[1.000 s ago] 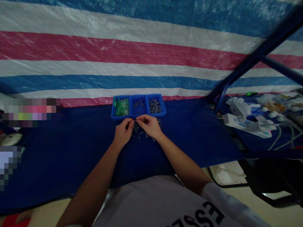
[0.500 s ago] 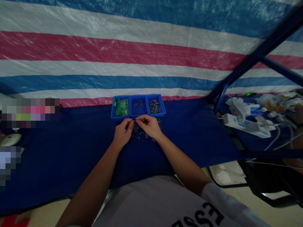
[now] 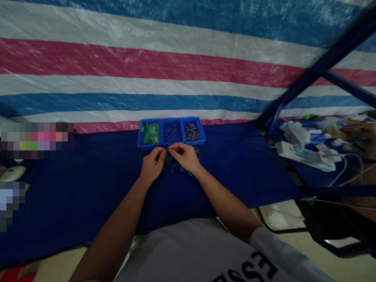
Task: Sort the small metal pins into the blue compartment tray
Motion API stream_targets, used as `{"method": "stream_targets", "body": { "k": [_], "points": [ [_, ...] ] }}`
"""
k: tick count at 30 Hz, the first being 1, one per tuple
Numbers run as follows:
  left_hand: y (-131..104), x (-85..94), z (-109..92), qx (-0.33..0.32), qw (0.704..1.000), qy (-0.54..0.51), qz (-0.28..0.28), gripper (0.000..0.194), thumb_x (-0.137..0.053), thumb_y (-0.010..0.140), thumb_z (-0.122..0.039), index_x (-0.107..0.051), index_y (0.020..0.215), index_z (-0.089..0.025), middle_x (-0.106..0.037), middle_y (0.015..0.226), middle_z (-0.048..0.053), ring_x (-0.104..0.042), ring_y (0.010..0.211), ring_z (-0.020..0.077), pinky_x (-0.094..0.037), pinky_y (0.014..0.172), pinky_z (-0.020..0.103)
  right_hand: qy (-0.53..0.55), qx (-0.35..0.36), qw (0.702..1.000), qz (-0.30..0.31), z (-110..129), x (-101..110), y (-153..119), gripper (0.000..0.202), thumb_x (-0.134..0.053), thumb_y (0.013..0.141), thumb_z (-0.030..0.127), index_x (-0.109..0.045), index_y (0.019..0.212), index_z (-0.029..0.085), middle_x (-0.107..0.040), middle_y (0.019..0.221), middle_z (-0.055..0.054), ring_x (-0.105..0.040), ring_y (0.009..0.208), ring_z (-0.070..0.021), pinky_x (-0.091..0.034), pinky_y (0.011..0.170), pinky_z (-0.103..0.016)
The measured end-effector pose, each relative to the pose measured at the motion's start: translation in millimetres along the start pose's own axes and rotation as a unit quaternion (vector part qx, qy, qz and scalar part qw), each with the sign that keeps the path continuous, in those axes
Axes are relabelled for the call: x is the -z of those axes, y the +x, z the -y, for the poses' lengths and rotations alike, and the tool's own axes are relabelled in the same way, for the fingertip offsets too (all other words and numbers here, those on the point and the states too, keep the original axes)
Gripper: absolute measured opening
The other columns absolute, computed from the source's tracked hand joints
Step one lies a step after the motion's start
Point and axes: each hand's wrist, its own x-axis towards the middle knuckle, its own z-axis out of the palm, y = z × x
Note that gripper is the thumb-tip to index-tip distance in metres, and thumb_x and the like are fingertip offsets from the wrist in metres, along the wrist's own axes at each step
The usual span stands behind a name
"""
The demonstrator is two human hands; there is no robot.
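Observation:
My left hand (image 3: 152, 162) and my right hand (image 3: 185, 156) meet just in front of a blue three-part bin (image 3: 171, 145). Both are closed, thumb against fingers, with a thin metal pin-like piece (image 3: 167, 150) between their fingertips, mostly hidden. Beneath and around the hands, several loose slender metal pieces (image 3: 181, 169) lie scattered on the blue surface. Green plastic packets (image 3: 151, 134) fill the left compartment. A few long thin metal pieces (image 3: 173, 129) rest in the middle one, and many short metal pieces (image 3: 192, 132) are heaped in the right one.
A striped tarp (image 3: 176, 70) hangs behind the blue surface (image 3: 235, 164). Blue metal frame bars (image 3: 311, 74) rise at right. Beyond them lie a white power strip (image 3: 305, 156) and cables. Another person's hand (image 3: 362, 131) reaches in there. A pale rounded object (image 3: 13, 173) sits far left.
My hands stay nearly in place, fingertips together. At the far right, another person's hand and arm have come further into view.

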Motion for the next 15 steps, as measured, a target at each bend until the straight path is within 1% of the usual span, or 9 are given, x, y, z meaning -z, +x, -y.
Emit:
{"method": "stream_targets", "body": {
  "k": [15],
  "points": [
    [0.1,-0.6,0.3,0.002,1.000,-0.002,-0.003,0.024,-0.047,0.093,-0.038,-0.062,0.091,-0.019,-0.057,0.063,-0.004,-0.053,0.054,0.0093,-0.040,0.055,0.021,-0.016,0.002,1.000,0.004,2.0,0.8,-0.3,0.015,-0.064,0.081,0.028,-0.070,0.090,0.018,-0.069,0.077,-0.002,-0.061,0.066,-0.0127,-0.049,0.062,-0.026]
  ]
}}
